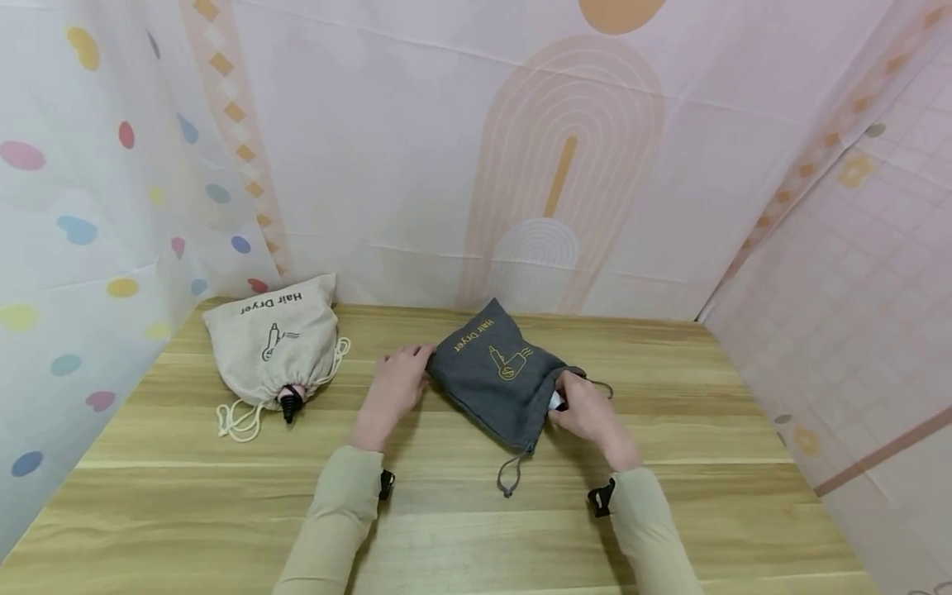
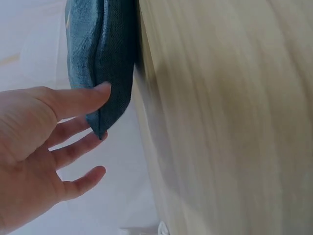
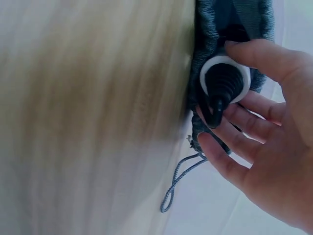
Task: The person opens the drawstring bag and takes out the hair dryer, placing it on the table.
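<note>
Beige "Hair Dryer" drawstring bag (image 1: 301, 355) at far left on the wood-grain table (image 1: 446, 537), black cord end (image 1: 290, 405) poking out of its mouth. Left hand (image 1: 396, 382) pinches the left corner of the dark gray "Hair Dryer" drawstring bag (image 1: 483, 388), which lies mid-table, mouth to the right. White-rimmed dryer handle (image 3: 246, 81) sticks out there; right hand (image 1: 591, 411) grips it, thumb and fingers around it.

Grey bag (image 1: 487, 387), lying aslant, white-ringed handle (image 3: 224, 81) protruding
</note>
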Demonstrator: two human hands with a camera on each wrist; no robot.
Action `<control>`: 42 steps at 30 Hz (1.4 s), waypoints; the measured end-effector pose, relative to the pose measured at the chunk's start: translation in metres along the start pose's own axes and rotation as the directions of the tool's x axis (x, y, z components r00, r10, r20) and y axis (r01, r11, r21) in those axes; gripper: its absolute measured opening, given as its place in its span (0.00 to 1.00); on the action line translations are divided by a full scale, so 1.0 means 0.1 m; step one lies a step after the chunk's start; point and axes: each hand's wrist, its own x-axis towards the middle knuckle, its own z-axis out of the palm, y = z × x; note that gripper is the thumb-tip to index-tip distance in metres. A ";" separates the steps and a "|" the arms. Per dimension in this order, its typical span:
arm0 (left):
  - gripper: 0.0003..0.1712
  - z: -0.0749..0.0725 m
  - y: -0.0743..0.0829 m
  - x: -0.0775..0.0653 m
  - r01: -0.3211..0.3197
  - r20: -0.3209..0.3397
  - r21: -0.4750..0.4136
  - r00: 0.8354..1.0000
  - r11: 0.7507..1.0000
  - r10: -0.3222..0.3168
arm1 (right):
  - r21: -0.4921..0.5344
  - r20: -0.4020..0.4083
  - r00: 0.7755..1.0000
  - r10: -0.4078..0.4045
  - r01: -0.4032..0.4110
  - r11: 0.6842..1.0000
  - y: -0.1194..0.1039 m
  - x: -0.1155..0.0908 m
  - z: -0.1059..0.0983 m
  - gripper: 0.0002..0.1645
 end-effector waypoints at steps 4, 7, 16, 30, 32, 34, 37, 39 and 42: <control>0.20 0.01 -0.03 -0.01 0.011 -0.038 -0.014 0.999 1.000 -0.011 | -0.002 -0.014 1.000 0.023 -0.023 1.000 -0.02 0.01 0.03 0.16; 0.14 0.00 -0.04 -0.02 -0.014 -0.085 -0.017 0.996 1.000 0.012 | -0.007 -0.019 1.000 0.019 -0.019 1.000 -0.01 0.02 0.04 0.16; 0.11 -0.03 -0.10 -0.05 -0.107 -0.096 -0.040 0.990 0.993 0.103 | -0.009 -0.029 0.999 -0.027 0.027 1.000 0.05 0.02 0.02 0.17; 0.12 -0.02 -0.25 -0.15 -0.225 -0.061 -0.095 0.974 0.970 0.220 | 0.018 0.029 0.995 -0.097 0.096 0.995 0.20 -0.03 -0.08 0.16; 0.12 -0.03 -0.26 -0.16 -0.225 -0.060 -0.101 0.974 0.969 0.220 | 0.025 0.037 0.994 -0.107 0.106 0.994 0.23 -0.04 -0.10 0.16; 0.12 -0.03 -0.27 -0.17 -0.222 -0.054 -0.109 0.975 0.969 0.217 | 0.033 0.045 0.993 -0.113 0.111 0.993 0.26 -0.04 -0.12 0.15; 0.12 -0.04 -0.28 -0.18 -0.213 -0.047 -0.113 0.977 0.970 0.209 | 0.040 0.047 0.991 -0.121 0.119 0.992 0.30 -0.05 -0.15 0.15; 0.12 -0.05 -0.28 -0.19 -0.207 -0.042 -0.112 0.978 0.972 0.204 | 0.035 0.050 0.993 -0.111 0.109 0.993 0.32 -0.05 -0.16 0.15; 0.12 -0.06 -0.27 -0.19 -0.207 -0.035 -0.101 0.978 0.973 0.204 | 0.017 0.047 0.994 -0.096 0.095 0.995 0.31 -0.05 -0.17 0.14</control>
